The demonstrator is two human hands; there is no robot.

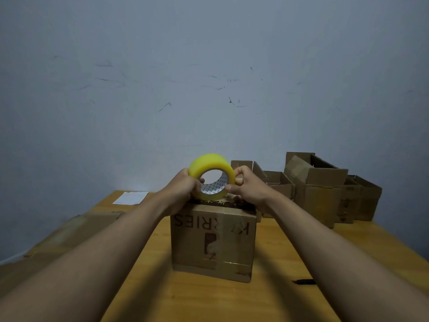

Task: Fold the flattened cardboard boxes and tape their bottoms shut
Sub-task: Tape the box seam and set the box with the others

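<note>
Cardboard box stands mid-surface, its printed lettering upside down and partly blurred by old tape; its top is mostly hidden behind both hands. Just above it, the left hand and right hand grip the yellow tape roll, fingers curled round its rim. Folded boxes crowd the wooden surface at right; a dark object is indistinct.

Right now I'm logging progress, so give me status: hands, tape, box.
Left hand and right hand grip the tape roll. Roll above the folded box. Nothing in the way.
</note>
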